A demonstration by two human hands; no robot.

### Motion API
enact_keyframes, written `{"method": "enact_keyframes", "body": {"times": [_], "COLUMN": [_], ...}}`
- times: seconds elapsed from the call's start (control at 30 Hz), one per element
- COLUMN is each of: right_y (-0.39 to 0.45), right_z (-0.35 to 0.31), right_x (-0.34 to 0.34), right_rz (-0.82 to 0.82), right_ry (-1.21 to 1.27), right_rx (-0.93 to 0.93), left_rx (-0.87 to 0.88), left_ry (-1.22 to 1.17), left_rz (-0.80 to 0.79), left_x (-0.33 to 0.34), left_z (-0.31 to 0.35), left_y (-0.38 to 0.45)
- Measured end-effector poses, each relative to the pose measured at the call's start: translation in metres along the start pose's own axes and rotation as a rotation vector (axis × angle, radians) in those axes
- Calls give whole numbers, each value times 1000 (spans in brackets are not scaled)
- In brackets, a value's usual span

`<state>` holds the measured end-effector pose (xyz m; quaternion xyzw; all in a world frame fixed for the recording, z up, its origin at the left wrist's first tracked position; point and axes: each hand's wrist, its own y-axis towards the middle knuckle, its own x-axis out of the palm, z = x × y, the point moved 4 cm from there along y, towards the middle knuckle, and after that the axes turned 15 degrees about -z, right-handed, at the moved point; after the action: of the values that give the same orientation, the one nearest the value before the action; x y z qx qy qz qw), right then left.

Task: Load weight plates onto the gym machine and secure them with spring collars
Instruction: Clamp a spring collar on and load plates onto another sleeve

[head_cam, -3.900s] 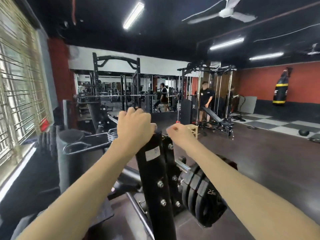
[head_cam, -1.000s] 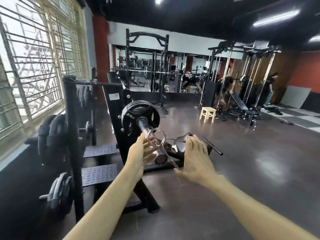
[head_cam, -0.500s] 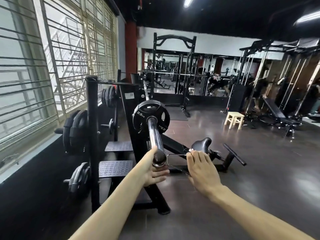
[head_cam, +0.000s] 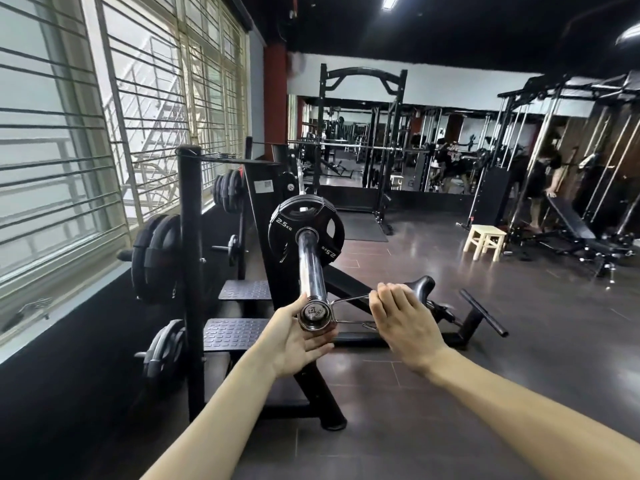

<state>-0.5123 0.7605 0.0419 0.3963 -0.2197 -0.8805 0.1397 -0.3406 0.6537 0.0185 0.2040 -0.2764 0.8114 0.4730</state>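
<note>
Both hands (head_cam: 403, 323) at spring collar (head_cam: 349, 310)

Daylight enters through the barred window (head_cam: 86, 133) on my left, washing its panes nearly white. Away from the window the ceiling is almost black, broken by one tube light (head_cam: 390, 1). The floor (head_cam: 519, 341) carries soft glare patches. My right hand (head_cam: 403, 322) is slightly motion-blurred. Straight bars bow toward the frame edges; far machines look soft.
</note>
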Motion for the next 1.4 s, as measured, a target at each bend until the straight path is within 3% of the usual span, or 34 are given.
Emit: {"method": "enact_keyframes", "body": {"times": [0.17, 0.37, 0.53, 0.73, 0.9, 1.03, 1.1, 1.17, 1.2, 1.3, 1.33, 1.4], "right_y": [-10, 1, -19, 9, -11, -7, -12, -16, -14, -7, -6, -1], "right_z": [-20, -2, -34, 11, -29, -17, -14, -9, -5, 11, 11, 7], "right_x": [21, 9, 30, 3, 25, 21, 20, 7, 0, 11, 16, 21], "right_rz": [25, 71, 28, 111, 98, -4, -66, -114, -166, -432, -582, -847], "right_ry": [106, 24, 196, -82, 109, 144, 297, 637, 944, 1911, 2084, 2232], "right_rx": [133, 28, 201, -69, 191, 141, 98, 194, 348, 1073, 1234, 1306], "left_rx": [14, 61, 50, 168, 84, 61, 44, 9, 0, -33, -49, -93], "left_ry": [89, 2, 142, -133, 139, 85, 105, 157, 185, 336, 409, 567], "left_rz": [26, -24, 12, -62, -10, 7, 18, 23, 36, 131, 173, 229], "left_x": [-1, -1, -6, -3, -6, -2, -2, -3, -3, 3, 5, 10], "left_z": [11, -3, 11, -11, 13, 9, 8, 8, 10, 17, 21, 26], "left_y": [1, 4, 8, 13, 9, 7, 6, 7, 7, 4, 1, -4]}}
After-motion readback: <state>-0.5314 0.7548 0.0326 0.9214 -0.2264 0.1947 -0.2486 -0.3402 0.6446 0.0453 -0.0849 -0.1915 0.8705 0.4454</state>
